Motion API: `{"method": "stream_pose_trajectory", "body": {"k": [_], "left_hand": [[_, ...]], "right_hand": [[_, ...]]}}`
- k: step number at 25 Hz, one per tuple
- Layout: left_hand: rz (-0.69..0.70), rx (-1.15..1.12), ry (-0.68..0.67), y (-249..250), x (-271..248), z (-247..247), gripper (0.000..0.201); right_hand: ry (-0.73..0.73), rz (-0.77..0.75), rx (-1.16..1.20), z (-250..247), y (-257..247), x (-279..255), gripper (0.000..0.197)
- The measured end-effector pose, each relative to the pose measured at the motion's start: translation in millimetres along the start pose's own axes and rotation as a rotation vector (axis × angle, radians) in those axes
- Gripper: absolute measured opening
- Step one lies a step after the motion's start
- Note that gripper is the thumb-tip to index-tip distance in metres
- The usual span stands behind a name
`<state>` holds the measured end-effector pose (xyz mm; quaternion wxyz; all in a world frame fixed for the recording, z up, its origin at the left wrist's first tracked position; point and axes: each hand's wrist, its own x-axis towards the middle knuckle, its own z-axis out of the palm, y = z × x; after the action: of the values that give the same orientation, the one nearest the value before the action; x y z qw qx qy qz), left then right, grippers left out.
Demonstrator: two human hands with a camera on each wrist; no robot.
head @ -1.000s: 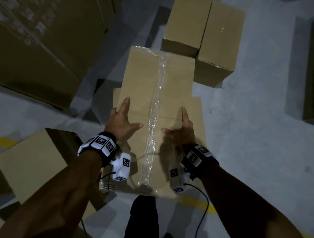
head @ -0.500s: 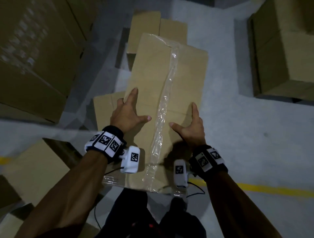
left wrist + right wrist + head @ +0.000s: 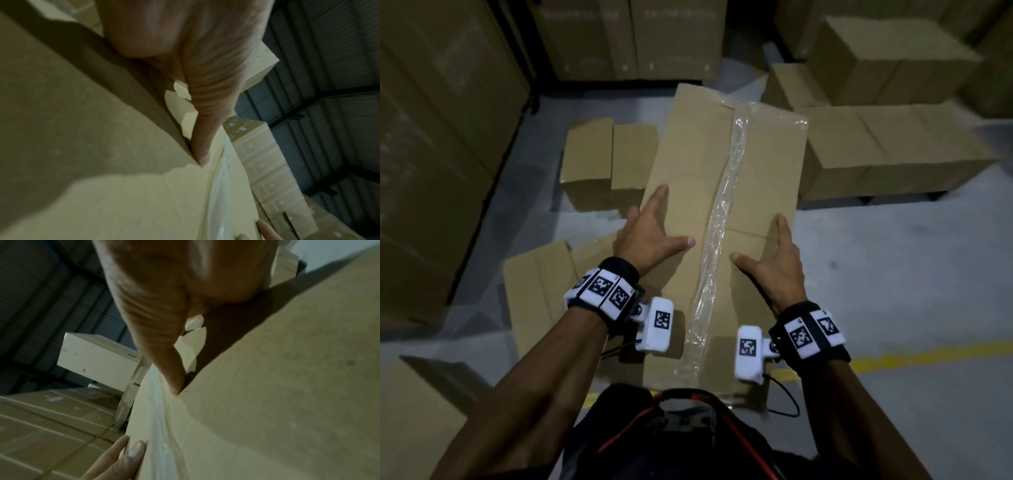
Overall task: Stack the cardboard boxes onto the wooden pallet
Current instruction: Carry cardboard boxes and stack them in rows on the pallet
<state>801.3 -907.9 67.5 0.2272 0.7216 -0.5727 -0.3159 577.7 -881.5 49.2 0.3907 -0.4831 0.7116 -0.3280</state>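
I carry a long cardboard box (image 3: 698,154) with a strip of clear tape (image 3: 726,205) down its top, lifted above the floor in front of me. My left hand (image 3: 650,233) grips its left long edge, thumb spread on the top face. My right hand (image 3: 780,263) grips the right long edge the same way. The left wrist view shows my thumb (image 3: 203,129) flat on the box (image 3: 123,203); so does the right wrist view, thumb (image 3: 164,353) on box (image 3: 287,386). A low stack of boxes (image 3: 893,154) stands at the right on a dark base (image 3: 859,199), mostly hidden.
Two small boxes (image 3: 589,150) sit on the floor beyond my left hand, and another box (image 3: 537,284) lies under my left wrist. Tall carton stacks (image 3: 431,137) wall the left and the back (image 3: 633,37). A yellow floor line (image 3: 928,353) runs at the right.
The box has swung up and to the right with my view; the low stack at the right now lies just beyond its far end. Both hands keep the same hold.
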Motion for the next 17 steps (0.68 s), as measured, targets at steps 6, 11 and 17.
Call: {"method": "stream_pose_trajectory", "body": {"k": [6,11,17], "left_hand": [[0.129,-0.026,-0.057,87,13,49,0.106],[0.197,-0.048,-0.112,135,67,92,0.103],[0.219,-0.033,-0.192,183,192,149,0.105]], "right_hand": [[0.162,0.045,0.038,-82,18,16,0.111],[0.244,0.086,0.035,-121,31,72,0.111],[0.288,0.139,-0.002,-150,35,199,0.111]]}}
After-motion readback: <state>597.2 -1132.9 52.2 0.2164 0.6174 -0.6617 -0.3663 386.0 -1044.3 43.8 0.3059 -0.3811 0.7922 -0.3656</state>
